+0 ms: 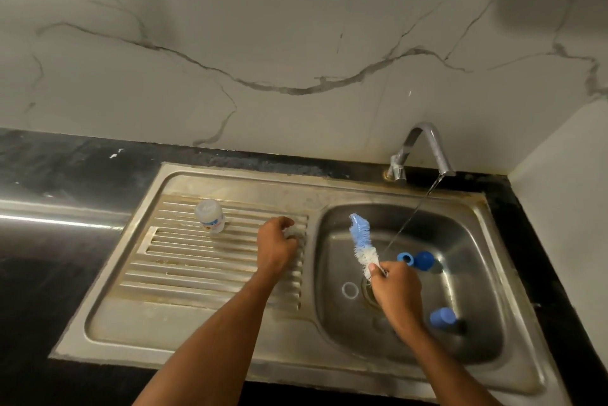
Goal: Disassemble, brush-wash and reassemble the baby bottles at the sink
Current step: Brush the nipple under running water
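Head view: right hand point(396, 290) gripped the bottle brush point(362, 243) over the sink basin point(467, 234). Left hand point(276, 246) curled on a small pale part on the drainboard point(184, 261); bottle point(210, 216) stood upright, apart to its left.

Dim, warm indoor light with a slight yellow-grey cast. A bright streak of glare crosses the dark tabletop point(62, 221) at left, and softer sheen lies on the steel sink point(237, 182) rim and basin wall. A broad soft shadow darkens the upper right corner of the wall point(296, 27). Wide-angle distortion bows the tabletop's back edge and splays the sink towards the frame edges. Fine detail is soft throughout; the brush point(362, 241) and the blue parts point(418, 259) in the basin look slightly blurred.
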`<state>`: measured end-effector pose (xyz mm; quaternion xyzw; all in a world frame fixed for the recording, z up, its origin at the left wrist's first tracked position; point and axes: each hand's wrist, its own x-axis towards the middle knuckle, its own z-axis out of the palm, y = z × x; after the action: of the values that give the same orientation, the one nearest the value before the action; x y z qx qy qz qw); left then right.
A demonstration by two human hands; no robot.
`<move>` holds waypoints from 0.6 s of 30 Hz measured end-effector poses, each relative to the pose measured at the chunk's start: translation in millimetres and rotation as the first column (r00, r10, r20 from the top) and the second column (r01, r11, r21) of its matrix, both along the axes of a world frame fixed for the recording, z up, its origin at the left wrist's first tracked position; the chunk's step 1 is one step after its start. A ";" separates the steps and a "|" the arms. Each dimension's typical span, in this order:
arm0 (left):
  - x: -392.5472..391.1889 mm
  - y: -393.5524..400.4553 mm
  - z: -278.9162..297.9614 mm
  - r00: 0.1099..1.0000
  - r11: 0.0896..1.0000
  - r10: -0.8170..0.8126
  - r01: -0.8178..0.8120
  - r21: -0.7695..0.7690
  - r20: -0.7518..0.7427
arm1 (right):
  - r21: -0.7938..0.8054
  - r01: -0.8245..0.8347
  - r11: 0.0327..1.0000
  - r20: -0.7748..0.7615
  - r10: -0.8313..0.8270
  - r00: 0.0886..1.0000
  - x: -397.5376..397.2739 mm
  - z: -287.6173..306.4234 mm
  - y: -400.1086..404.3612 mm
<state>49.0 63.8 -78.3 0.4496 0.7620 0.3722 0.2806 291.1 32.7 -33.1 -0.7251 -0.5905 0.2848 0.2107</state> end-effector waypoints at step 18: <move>156.6 49.5 19.3 0.945 0.944 -0.319 0.324 0.058 -0.078 | -0.095 0.230 0.968 0.114 -0.219 0.969 102.9 6.1 1.7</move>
<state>205.6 113.3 -59.0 0.5896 0.6742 0.3324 0.2956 394.0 34.4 -27.0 -0.8114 -0.4983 0.2528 0.1716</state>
